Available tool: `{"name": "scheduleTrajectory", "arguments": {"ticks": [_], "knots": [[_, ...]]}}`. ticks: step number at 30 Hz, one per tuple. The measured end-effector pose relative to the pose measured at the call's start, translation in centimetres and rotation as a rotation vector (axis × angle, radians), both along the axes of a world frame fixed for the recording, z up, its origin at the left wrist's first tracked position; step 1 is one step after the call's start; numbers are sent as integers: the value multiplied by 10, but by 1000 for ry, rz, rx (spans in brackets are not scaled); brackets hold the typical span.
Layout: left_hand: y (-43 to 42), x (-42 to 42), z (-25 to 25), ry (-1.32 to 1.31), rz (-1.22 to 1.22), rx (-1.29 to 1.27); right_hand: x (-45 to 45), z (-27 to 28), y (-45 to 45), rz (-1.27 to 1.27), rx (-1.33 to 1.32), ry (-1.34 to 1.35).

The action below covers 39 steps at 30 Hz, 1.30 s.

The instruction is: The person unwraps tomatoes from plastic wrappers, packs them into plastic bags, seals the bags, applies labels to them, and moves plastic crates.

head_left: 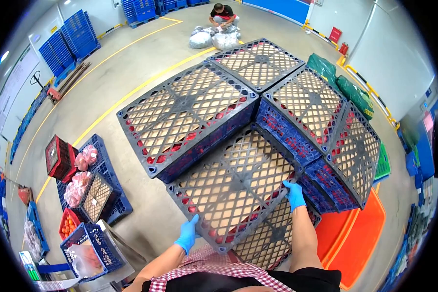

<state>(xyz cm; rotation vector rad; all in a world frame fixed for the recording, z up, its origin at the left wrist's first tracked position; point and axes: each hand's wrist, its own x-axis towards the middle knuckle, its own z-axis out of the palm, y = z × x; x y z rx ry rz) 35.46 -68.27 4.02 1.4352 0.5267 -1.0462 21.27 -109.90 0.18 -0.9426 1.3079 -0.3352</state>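
My left hand (186, 236), in a blue glove, grips the near left edge of a dark plastic crate (241, 184) with a lattice top. My right hand (295, 195), also gloved in blue, holds the crate's right side. Tan sheets and red pieces show through the lattice. The crate sits tilted across my view, partly over a lower lattice-topped crate (278, 232). Some of my fingers are hidden at the crate's edges. Close beyond it stand a similar crate (182, 102) and a blue-sided crate stack (315, 100).
An orange bin (362, 238) stands at right. To the left, a blue pallet (124, 207) bears bagged produce and crates, near a blue basket (109, 248). Green sacks (353, 92) lie behind the stacks. A person (222, 17) crouches by plastic bags (214, 39) at the back.
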Motion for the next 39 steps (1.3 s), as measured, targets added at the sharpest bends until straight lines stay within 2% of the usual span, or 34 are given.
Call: {"name": "scheduleTrajectory", "arguments": {"ticks": [5,9,10,11,13,15,17,19,20,23,24,25,27,28,29,30,31,32,33,34,35,36,37,38,39], "knots": [[1,9,14,-30,-11,-3,4,16,6,3,-57,-27],[14,6,-1,-50,57,80,-8,31,38,-4,-103,19],[26,9,-20,-87,104,73,-23,19,49,-6,-100,11],[44,8,-36,-114,145,76,-33,32,70,4,-56,46],[62,9,-25,-80,194,126,-62,30,112,-111,60,-14],[88,12,-38,-69,117,185,-84,26,140,-46,125,132],[85,16,-31,-136,104,285,-95,17,163,-60,182,80],[89,16,-32,-167,101,239,-107,6,176,1,255,94],[89,17,-34,-154,134,197,-112,3,176,54,319,88],[97,16,-54,-213,141,267,-106,56,119,864,375,458],[94,13,-50,-291,117,312,-109,40,86,923,105,596],[108,14,-71,-319,52,399,-100,25,60,972,-179,717],[105,8,-68,-366,64,459,-44,60,43,483,-431,175],[91,6,-46,-422,92,431,-27,51,37,591,-448,208],[105,2,-69,-478,-9,559,-13,32,28,711,-469,234],[97,-1,-44,-529,-74,656,5,7,20,843,-492,250],[94,-3,-29,-563,-86,671,14,-17,20,780,-449,98],[96,-5,-23,-464,-32,635,28,5,36,800,-463,177],[96,-2,-8,-419,-43,602,25,-24,20,851,-484,202],[99,-2,0,-427,-75,595,25,-20,23,830,-392,171],[104,-5,-11,-469,-41,565,22,-18,31,776,-299,140],[108,-3,-4,-408,-53,502,20,-21,37,742,-331,241],[114,-5,-12,-400,-10,435,9,-58,13,774,-268,99],[118,-6,1,-383,10,363,9,-46,23,735,-168,80],[122,-11,-16,-455,8,417,15,-13,60,661,-216,45]]}}
